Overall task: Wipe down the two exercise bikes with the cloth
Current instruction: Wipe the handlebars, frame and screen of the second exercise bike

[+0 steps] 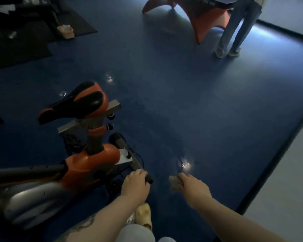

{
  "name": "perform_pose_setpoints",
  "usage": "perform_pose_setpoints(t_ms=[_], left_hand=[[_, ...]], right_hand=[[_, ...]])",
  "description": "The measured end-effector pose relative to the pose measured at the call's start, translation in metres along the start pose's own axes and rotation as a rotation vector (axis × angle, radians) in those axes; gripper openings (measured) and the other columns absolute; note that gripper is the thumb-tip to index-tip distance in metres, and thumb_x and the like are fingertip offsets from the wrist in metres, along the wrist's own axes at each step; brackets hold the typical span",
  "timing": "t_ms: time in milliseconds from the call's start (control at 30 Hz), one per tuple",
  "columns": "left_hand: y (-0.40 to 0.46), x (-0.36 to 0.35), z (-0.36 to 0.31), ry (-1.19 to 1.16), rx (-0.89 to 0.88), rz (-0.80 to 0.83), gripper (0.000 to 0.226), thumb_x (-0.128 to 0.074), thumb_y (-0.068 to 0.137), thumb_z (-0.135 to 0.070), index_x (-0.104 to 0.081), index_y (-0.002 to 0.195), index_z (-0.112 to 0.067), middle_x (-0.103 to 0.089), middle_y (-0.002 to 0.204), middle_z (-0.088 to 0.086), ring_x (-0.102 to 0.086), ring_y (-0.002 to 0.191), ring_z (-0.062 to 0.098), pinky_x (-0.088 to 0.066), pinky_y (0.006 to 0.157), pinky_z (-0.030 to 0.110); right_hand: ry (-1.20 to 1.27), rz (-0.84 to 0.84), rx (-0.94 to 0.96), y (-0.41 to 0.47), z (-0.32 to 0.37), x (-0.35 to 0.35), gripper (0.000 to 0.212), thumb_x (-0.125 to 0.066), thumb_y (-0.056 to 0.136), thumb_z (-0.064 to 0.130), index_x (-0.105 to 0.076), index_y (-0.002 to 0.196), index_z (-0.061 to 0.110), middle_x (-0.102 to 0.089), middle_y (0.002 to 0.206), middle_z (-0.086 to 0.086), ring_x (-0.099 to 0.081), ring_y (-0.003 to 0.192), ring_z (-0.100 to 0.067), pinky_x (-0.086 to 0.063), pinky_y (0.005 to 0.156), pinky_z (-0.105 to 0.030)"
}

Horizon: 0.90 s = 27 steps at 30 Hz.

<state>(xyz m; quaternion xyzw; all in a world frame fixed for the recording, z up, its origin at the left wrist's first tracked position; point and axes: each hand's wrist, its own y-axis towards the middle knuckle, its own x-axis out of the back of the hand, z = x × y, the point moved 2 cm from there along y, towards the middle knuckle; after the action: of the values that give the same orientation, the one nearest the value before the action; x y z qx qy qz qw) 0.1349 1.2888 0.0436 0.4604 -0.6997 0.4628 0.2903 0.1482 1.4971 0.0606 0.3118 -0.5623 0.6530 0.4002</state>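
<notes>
An orange and grey exercise bike [87, 165] stands at the lower left on the blue floor, its orange and black saddle [75, 102] pointing left. My left hand [136, 185] grips the near end of the bike's dark handlebar [128, 154]. To its right, my right hand [192, 186] holds a small pale cloth [174, 182] in the air above the floor, apart from the bike. Only one bike is in view.
Another person's legs [234, 30] stand at the upper right beside an orange-legged table [199, 18]. Black mats [42, 32] and a small beige bin [66, 31] lie at the upper left. My pale shoe [143, 215] is below my left hand. The blue floor [199, 110] meets a grey strip [290, 180] on the right.
</notes>
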Motion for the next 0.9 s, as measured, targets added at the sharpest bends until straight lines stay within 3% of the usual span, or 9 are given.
perform_pose_setpoints(t_ms=[167, 367, 700, 900], left_hand=[[0.071, 0.026, -0.031, 0.041, -0.031, -0.006, 0.040, -0.044, 0.093, -0.027, -0.050, 0.132, -0.021, -0.050, 0.136, -0.003, -0.046, 0.124, 0.020, -0.036, 0.104, 0.032], [0.133, 0.022, -0.073, 0.004, 0.028, 0.101, 0.042, -0.043, 0.094, -0.031, -0.048, 0.135, -0.024, -0.050, 0.137, -0.003, -0.047, 0.123, 0.019, -0.037, 0.104, 0.032], [0.270, 0.041, -0.135, -0.113, 0.249, 0.021, 0.041, -0.039, 0.096, -0.032, -0.046, 0.135, -0.024, -0.049, 0.138, -0.003, -0.046, 0.123, 0.018, -0.035, 0.102, 0.030], [0.317, 0.062, -0.149, -0.217, 0.390, -0.016, 0.039, -0.042, 0.094, -0.031, -0.051, 0.132, -0.025, -0.051, 0.135, -0.003, -0.048, 0.122, 0.019, -0.037, 0.101, 0.031]], right_hand=[[-0.030, -0.032, -0.010, 0.058, -0.028, 0.054, 0.033, -0.051, 0.093, 0.018, -0.040, 0.122, 0.029, -0.054, 0.119, 0.003, -0.061, 0.093, -0.025, -0.043, 0.063, -0.032], [0.058, -0.011, -0.022, 0.122, -0.068, 0.088, 0.024, -0.042, 0.097, 0.027, -0.044, 0.121, 0.028, -0.055, 0.118, 0.004, -0.059, 0.096, -0.022, -0.046, 0.069, -0.033], [-0.110, 0.071, 0.148, 0.278, -0.139, 0.185, 0.029, -0.050, 0.094, 0.023, -0.041, 0.121, 0.029, -0.054, 0.115, 0.002, -0.060, 0.096, -0.023, -0.052, 0.075, -0.037], [-0.236, 0.132, 0.238, 0.359, -0.134, 0.237, 0.035, -0.054, 0.090, 0.017, -0.041, 0.121, 0.027, -0.054, 0.117, 0.000, -0.060, 0.097, -0.025, -0.051, 0.074, -0.036]])
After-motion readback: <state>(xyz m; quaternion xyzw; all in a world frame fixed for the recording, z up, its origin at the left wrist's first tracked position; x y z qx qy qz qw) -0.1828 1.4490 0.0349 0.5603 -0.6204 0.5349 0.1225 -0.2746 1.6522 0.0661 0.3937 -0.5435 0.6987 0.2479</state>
